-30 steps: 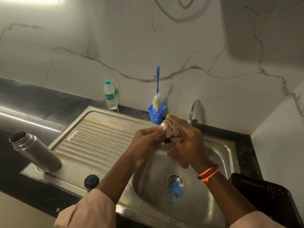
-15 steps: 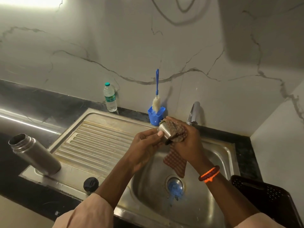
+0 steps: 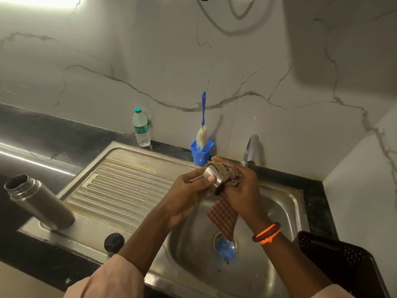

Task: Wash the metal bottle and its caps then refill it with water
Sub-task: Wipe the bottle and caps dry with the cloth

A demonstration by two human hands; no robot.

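Head view, looking down over the sink (image 3: 285,203): nearest us, a small black cap (image 3: 114,242) lies flat on the sink's front rim, and a black perforated basket (image 3: 343,261) sits at the right corner of the dark counter (image 3: 43,134).

Over the basin, the left hand (image 3: 189,196) holds a metal cap (image 3: 211,178), fingers (image 3: 211,179) curled round its side, closed end pointing up-left and the black-rimmed mouth facing down-right. The right hand (image 3: 240,186) grips a checked cloth (image 3: 223,214) bunched round that end of the cap, the loose tail hanging toward the blue drain strainer (image 3: 225,247). There's an orange bracelet (image 3: 267,233) on that wrist.

The metal bottle (image 3: 38,201) stands on the left end of the draining board. It's uncapped, and in this wide shot it looks tilted, long axis running up-left, open mouth toward the top left.

Further back, against the marble wall: a blue holder (image 3: 202,152) with a blue-handled bottle brush (image 3: 203,125) upright in it, the tap (image 3: 250,150) just right of it, and a small plastic water bottle (image 3: 141,127) with a green cap. Its green label has white script I can't quite read.
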